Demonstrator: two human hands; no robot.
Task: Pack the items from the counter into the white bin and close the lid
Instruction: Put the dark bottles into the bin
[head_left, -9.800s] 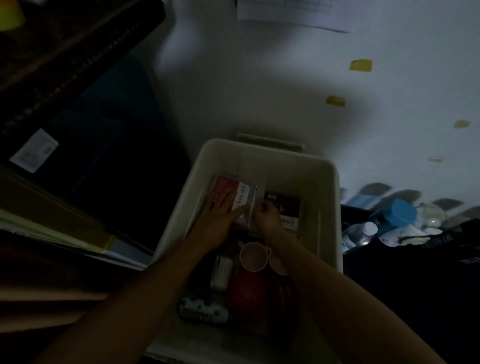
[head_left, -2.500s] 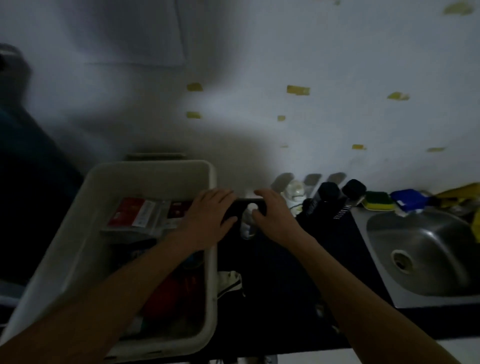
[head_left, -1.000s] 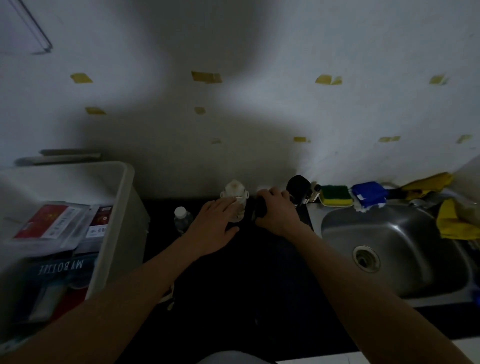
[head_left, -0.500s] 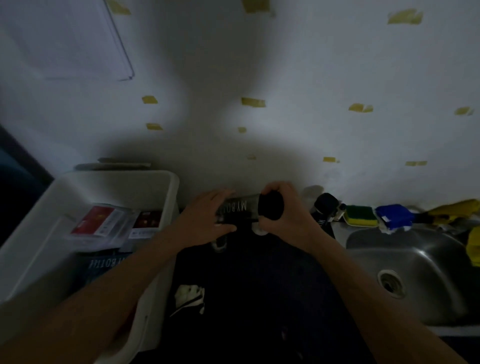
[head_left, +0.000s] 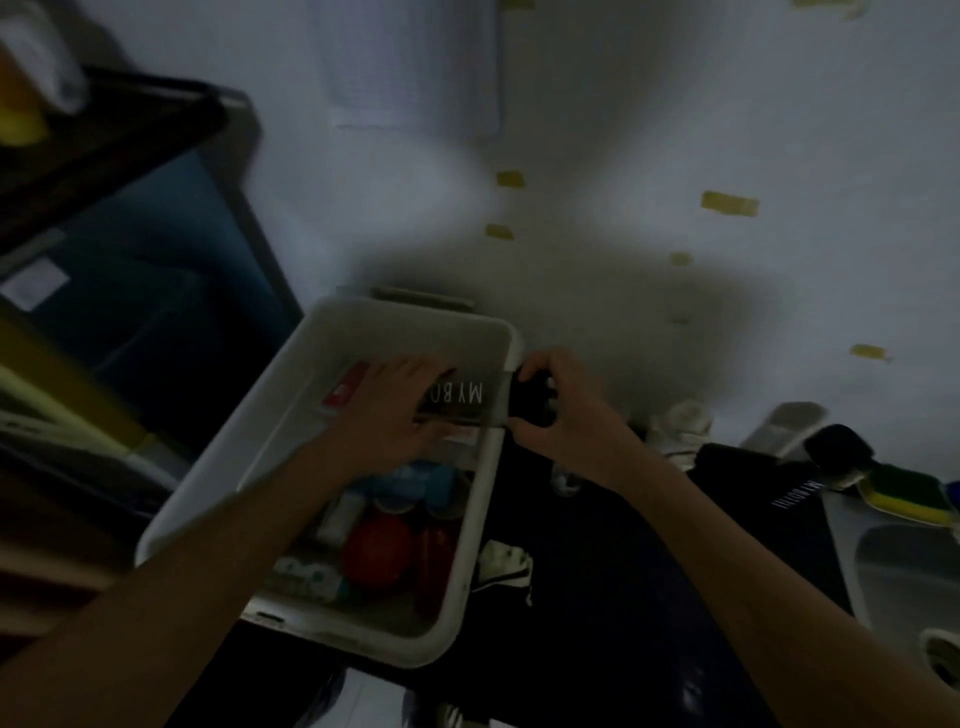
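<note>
a dark shelf unit (head_left: 119, 171) stands at far left. next comes the white bin (head_left: 311, 395), open-topped, with a red round thing (head_left: 379, 551) and packets inside. the left hand (head_left: 395, 415) and right hand (head_left: 571, 421) both have their fingers grasping a dark bottle (head_left: 467, 397), held sideways across the bin's right rim, cap end outside. on the black bench (head_left: 597, 597) lie a white scrap (head_left: 501, 566), another dark bottle (head_left: 769, 499) and a sponge (head_left: 904, 493) beside the sink (head_left: 914, 582).
</note>
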